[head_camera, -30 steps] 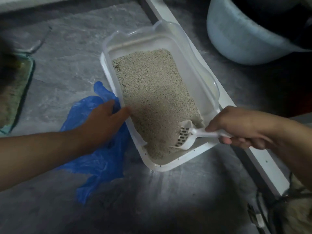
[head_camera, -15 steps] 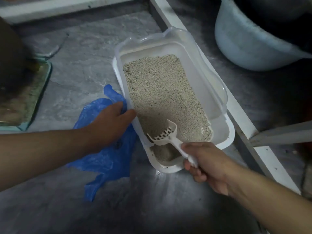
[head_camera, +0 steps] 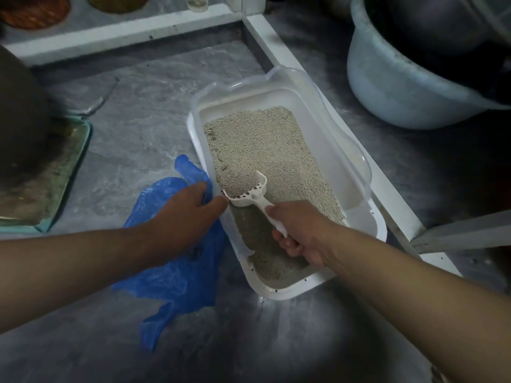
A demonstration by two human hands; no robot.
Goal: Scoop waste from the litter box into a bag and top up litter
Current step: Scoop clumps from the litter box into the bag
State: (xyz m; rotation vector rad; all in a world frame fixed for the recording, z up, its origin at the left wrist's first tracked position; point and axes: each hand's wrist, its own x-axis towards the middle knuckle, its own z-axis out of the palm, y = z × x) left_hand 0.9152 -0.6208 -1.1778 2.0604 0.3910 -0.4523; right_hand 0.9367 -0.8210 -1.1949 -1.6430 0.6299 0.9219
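A white litter box [head_camera: 367,225] with a clear raised rim sits on the grey floor, filled with beige litter [head_camera: 262,145]. My right hand [head_camera: 301,230] grips the handle of a white slotted scoop [head_camera: 249,193], whose bowl is dug into the litter near the box's left wall and holds a heap of litter. A blue plastic bag [head_camera: 177,277] lies crumpled on the floor left of the box. My left hand [head_camera: 185,217] rests on the bag, fingers pinching its edge next to the box wall.
A large pale blue tub [head_camera: 392,87] stands at the back right. A white frame [head_camera: 265,31] runs behind and along the right of the box. A teal tray [head_camera: 47,189] lies at the left. Bowls [head_camera: 36,9] sit beyond the frame.
My right hand swung from the box's right side to its near end and pushed the scoop forward and left into the litter. My left hand stayed on the bag.
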